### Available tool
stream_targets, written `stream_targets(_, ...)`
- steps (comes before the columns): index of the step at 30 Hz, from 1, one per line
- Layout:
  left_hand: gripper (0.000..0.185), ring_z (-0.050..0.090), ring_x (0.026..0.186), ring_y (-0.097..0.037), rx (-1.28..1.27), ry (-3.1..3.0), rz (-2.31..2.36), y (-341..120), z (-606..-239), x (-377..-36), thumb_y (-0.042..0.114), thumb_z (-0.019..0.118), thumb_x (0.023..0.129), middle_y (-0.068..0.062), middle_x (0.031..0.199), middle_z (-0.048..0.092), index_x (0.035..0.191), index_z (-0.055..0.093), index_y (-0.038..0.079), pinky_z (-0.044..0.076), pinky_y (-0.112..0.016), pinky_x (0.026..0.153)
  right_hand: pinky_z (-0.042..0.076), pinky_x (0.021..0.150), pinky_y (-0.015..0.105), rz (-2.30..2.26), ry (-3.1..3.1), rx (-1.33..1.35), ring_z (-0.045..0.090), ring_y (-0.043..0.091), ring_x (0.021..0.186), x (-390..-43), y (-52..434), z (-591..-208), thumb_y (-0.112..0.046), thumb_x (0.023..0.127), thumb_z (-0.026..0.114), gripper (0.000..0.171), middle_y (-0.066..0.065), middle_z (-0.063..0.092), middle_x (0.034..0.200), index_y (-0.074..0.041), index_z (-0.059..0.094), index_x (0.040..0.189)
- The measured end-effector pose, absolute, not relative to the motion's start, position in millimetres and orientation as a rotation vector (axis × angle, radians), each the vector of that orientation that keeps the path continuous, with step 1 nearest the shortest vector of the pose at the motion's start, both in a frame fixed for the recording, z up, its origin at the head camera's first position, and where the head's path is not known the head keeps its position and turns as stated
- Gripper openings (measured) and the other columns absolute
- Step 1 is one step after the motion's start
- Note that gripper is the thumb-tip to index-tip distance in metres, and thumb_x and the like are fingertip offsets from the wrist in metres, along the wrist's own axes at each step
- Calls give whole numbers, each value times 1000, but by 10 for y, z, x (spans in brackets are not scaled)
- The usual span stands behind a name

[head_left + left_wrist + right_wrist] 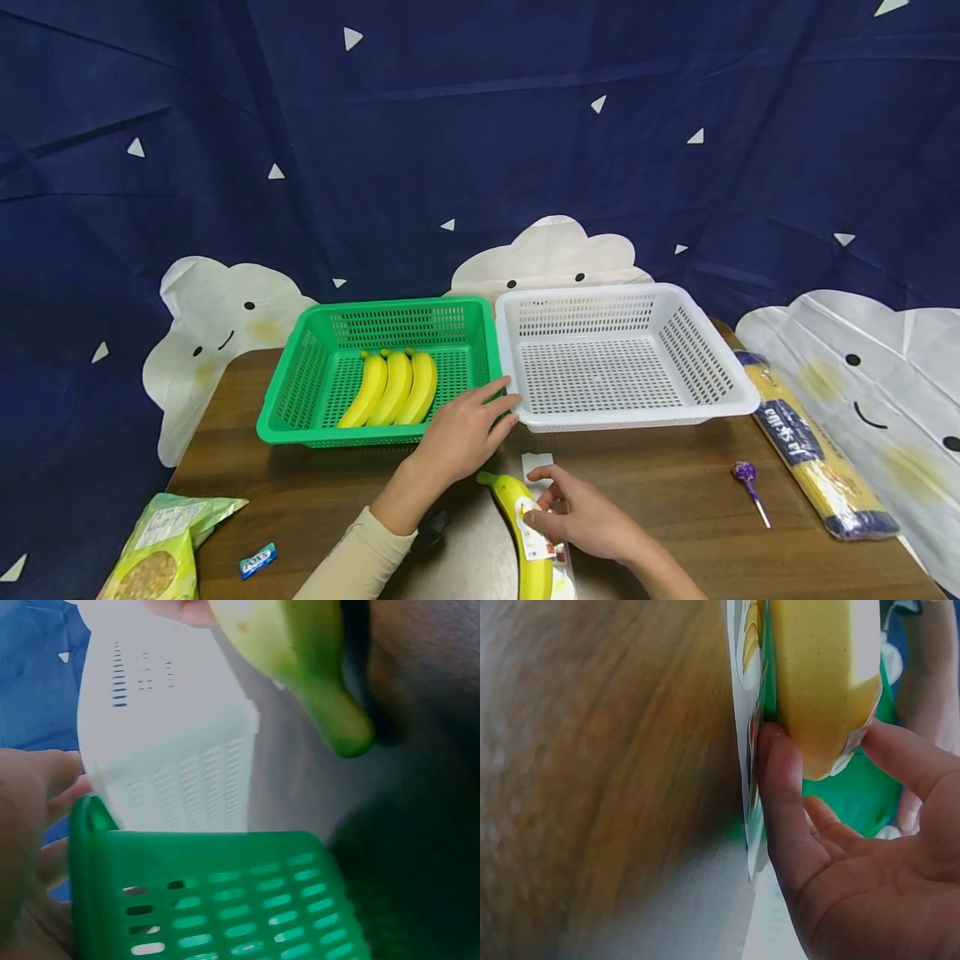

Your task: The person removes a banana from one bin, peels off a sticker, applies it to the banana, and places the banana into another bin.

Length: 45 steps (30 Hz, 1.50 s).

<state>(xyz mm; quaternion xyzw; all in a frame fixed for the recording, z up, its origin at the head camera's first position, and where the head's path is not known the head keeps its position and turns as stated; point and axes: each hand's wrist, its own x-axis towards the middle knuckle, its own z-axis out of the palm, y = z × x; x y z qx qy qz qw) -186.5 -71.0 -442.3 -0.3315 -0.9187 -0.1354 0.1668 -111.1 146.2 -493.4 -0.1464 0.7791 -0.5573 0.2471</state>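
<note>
A yellow banana [512, 497] in a clear printed wrapper [537, 542] lies on the wooden table near the front edge. My right hand [536, 497] pinches it between thumb and fingers; the right wrist view shows the banana [825, 682] held between thumb and a finger of that hand [826, 741]. My left hand [468, 429] rests with straight fingers against the front right corner of the green basket [300, 367], which holds three bananas [393, 387]. The left wrist view shows the basket's green wall [225, 900] close up and the banana's tip [322, 697].
A white basket [637, 415] with nothing in it stands against the green one's right side. A purple lollipop [746, 475] and a long spaghetti pack [810, 446] lie at the right. A snack bag [161, 550] and a small blue candy [258, 560] lie at the front left.
</note>
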Motion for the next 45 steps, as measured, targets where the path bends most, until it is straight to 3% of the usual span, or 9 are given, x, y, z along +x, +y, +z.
stream_targets(4, 33, 59, 113, -18, -932, -2566, -399, -686, -4488, -1889, 37, 55, 98, -2, 136, 54, 125, 64, 21, 53, -35, 79, 52, 57, 42, -1525, 2130, -389, 61, 29, 60, -1108, 1472, -4936, -27, 91, 68, 60, 13, 58, 90, -2, 38, 137)
stream_targets(10, 33, 64, 102, -16, -904, -2519, -397, -668, -4543, -1912, 41, 55, 97, 1, 133, 57, 122, 66, 23, 54, -31, 64, 49, 59, 34, -1450, 2220, -415, 59, 21, 66, -1103, 1524, -4884, -31, 90, 69, 65, 9, 60, 88, -2, 36, 138)
stream_targets(14, 33, 66, 96, -15, -893, -2520, -409, -674, -4554, -1915, 42, 56, 96, 2, 132, 58, 121, 67, 23, 53, -30, 59, 50, 61, 35, -1436, 2217, -425, 60, 21, 68, -1098, 1590, -4795, -32, 91, 67, 63, 10, 60, 91, -2, 39, 137)
stream_targets(22, 32, 65, 98, -15, -896, -2513, -420, -676, -4562, -1920, 41, 57, 96, 1, 132, 58, 121, 68, 24, 54, -31, 60, 52, 57, 37, -1384, 2275, -509, 62, 25, 64, -1084, 1805, -4516, -32, 93, 64, 40, 9, 61, 95, -7, 55, 122)
stream_targets(28, 33, 64, 103, -16, -901, -2513, -410, -677, -4572, -1916, 41, 58, 96, 1, 133, 57, 122, 67, 24, 54, -33, 64, 54, 62, 41, -1399, 2252, -518, 63, 24, 67, -1085, 1934, -4311, -29, 94, 63, 39, 11, 61, 98, -7, 53, 125)
stream_targets(39, 34, 63, 106, -17, -906, -2494, -400, -655, -4575, -1908, 42, 55, 97, 0, 132, 57, 122, 66, 23, 55, -33, 67, 54, 62, 36, -1390, 2359, -504, 62, 26, 67, -1247, 2183, -3804, -27, 93, 65, 40, 13, 62, 93, -10, 50, 127)
stream_targets(45, 35, 63, 105, -19, -875, -2516, -368, -660, -4587, -1887, 44, 54, 97, 0, 133, 56, 123, 65, 24, 55, -33, 66, 55, 69, 39, -1436, 2350, -493, 62, 31, 83, -1527, 2192, -3629, -23, 93, 66, 46, 18, 60, 101, -5, 46, 131)
